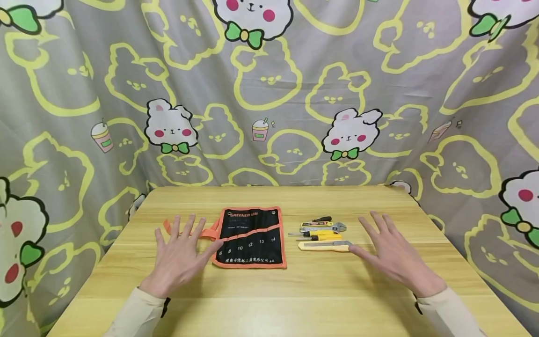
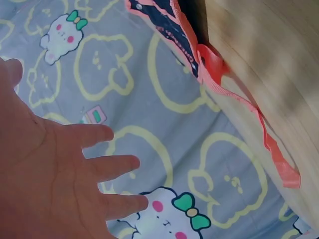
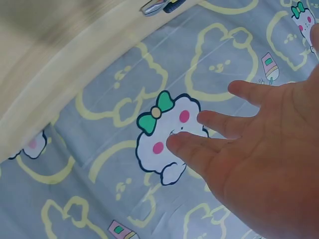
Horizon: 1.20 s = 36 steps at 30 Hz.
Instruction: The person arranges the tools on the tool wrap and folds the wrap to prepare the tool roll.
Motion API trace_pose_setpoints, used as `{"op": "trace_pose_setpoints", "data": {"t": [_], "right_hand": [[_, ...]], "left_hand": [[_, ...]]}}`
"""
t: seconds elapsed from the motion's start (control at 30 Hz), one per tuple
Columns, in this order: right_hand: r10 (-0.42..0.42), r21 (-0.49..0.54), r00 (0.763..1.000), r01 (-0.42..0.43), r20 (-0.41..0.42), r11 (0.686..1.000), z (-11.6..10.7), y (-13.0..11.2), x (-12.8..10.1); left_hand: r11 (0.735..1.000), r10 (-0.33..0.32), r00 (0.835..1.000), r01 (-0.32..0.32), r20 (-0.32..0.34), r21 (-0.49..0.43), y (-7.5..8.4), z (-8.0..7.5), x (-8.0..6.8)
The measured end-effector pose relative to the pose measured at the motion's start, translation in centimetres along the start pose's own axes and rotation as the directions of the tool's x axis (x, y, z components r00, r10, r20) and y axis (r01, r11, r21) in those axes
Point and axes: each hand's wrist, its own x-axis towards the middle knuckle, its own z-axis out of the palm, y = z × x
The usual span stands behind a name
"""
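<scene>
Head view: black pouch with orange trim [image 1: 251, 241] lies flat on the surface [image 1: 269, 304], numbered pockets on its nearer half, orange strap [image 1: 208, 233] trailing off the left side. Judgement: the cloth looks limp, so steady it by the near hem and keep the strap clear of the pockets. To its right, apart from it, a close row of tools: dark-handled screwdriver [image 1: 323, 218], adjustable wrench [image 1: 339, 227], two yellow-and-black screwdrivers [image 1: 327, 235], utility knife [image 1: 322, 246] nearest the person. Judgement: take thin pieces singly by the handle, lest neighbours drag along; grip the knife by its body, blade checked in (its state is too small to tell). Both hands are spread, fingers straight, holding nothing: left hand [image 1: 178, 262] beside the pouch, right hand [image 1: 393, 255] past the knife's right end. Thumb tips overlap pouch edge and knife in this view; contact cannot be told. Both wrist views show bare palms. Behind: patterned curtain [image 1: 294, 93].
</scene>
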Motion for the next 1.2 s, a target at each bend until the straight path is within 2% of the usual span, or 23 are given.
{"op": "trace_pose_setpoints", "data": {"t": [0.27,0.67,0.87,1.2], "right_hand": [[-0.042,0.007,0.999,0.042,0.01,0.999,0.2,-1.5,1.1],[-0.145,0.018,0.988,0.144,0.05,0.989,1.8,-4.8,4.1],[-0.201,0.064,0.975,0.195,0.096,0.979,2.8,-6.9,5.6],[-0.304,0.055,0.943,0.299,0.136,0.953,4.5,-9.6,7.0]], "left_hand": [[1.0,0.024,1.0,-0.024,0.014,0.011,0.6,0.4,0.7],[0.998,0.053,0.998,-0.054,0.041,0.026,1.4,1.2,1.7],[0.996,0.08,0.995,-0.082,0.059,0.023,2.1,1.6,1.9],[0.993,0.109,0.987,-0.114,0.114,0.035,3.1,2.6,2.1]]}}
